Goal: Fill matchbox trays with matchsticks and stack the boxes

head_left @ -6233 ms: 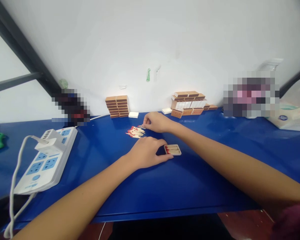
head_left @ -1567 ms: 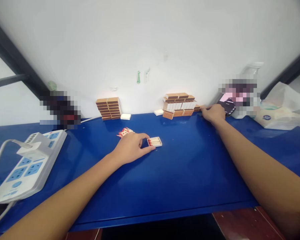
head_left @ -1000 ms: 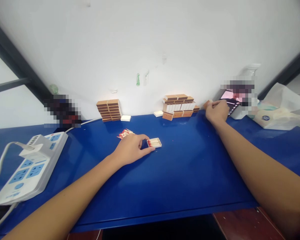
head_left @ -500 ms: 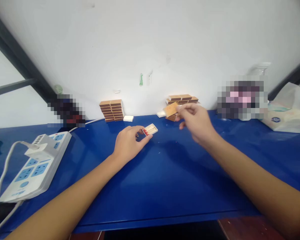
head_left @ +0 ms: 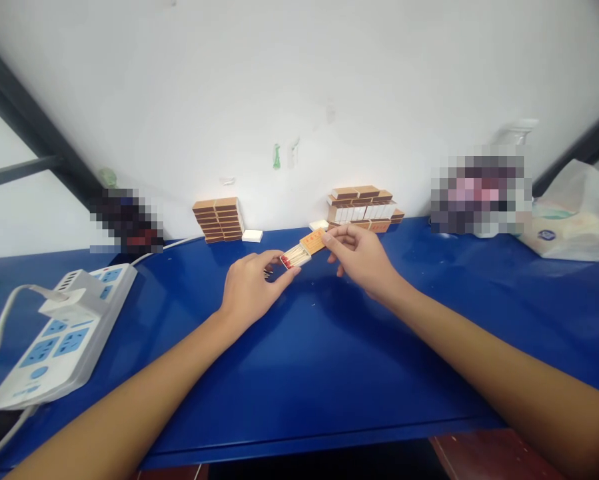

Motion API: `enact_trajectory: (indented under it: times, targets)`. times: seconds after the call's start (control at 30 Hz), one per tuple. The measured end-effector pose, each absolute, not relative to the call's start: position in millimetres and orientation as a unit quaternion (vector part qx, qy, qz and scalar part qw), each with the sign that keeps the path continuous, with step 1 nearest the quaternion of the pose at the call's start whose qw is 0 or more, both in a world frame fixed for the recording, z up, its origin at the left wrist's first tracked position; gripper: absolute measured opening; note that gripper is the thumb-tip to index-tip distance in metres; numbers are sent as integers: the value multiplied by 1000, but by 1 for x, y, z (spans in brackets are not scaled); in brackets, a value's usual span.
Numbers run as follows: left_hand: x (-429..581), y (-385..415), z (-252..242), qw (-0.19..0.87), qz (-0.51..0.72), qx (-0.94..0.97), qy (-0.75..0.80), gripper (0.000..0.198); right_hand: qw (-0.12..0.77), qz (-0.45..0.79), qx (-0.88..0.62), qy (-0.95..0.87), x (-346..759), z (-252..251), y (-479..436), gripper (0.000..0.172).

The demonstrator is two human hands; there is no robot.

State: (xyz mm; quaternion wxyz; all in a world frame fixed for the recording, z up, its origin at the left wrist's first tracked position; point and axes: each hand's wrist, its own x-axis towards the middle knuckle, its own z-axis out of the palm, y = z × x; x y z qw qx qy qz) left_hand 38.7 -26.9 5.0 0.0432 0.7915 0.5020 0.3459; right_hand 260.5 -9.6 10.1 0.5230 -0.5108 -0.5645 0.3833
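Between thumb and fingers, my left hand (head_left: 252, 283) grips a small white matchbox tray (head_left: 296, 257) filled with red-tipped matches. The red heads point toward my left hand. My right hand (head_left: 362, 257) pinches an orange matchbox sleeve (head_left: 313, 241) by its right end. The sleeve's left end meets the tray's right end, and the tray's edge seems to be just inside it. Both are held above the blue table (head_left: 299, 373). A few dark match tips show under my left fingers, partly hidden.
Matchboxes stand in a neat stack (head_left: 218, 220) at the back left and a larger pile (head_left: 362, 208) at the back right. White trays (head_left: 252, 236) lie beside them. A power strip (head_left: 69, 340) with cables is at left, a plastic bag (head_left: 572, 223) at right.
My right hand has brought the sleeve left and down, from beside the right pile to the tray's end. My left hand still holds the tray. The view has shifted slightly.
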Motion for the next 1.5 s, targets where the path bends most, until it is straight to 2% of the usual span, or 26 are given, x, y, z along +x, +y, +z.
enact_trajectory:
  times: [0.33, 0.7, 1.1, 1.2, 1.27, 1.4, 1.5]
  targets:
    - [36, -23, 4, 38, 360, 789, 496, 32, 491, 366, -491, -620, 263, 9, -8, 50]
    - [37, -23, 3, 21, 350, 799, 488, 33, 479, 327, -474, -662, 262, 7, -9, 51]
    - [36, -20, 4, 43, 382, 785, 487, 30, 454, 354, -449, -684, 253, 5, -17, 51]
    - [36, -21, 3, 56, 393, 789, 469, 29, 454, 401, -416, -678, 247, 4, -22, 53]
    - [36, -21, 2, 74, 398, 785, 470, 35, 444, 434, -403, -672, 242, 4, -28, 58]
    - [34, -20, -1, 103, 400, 786, 460, 61, 410, 434, -417, -685, 237, 9, -39, 60]
    - [33, -20, -3, 106, 400, 796, 442, 61, 377, 424, -428, -703, 237, 13, -43, 58]
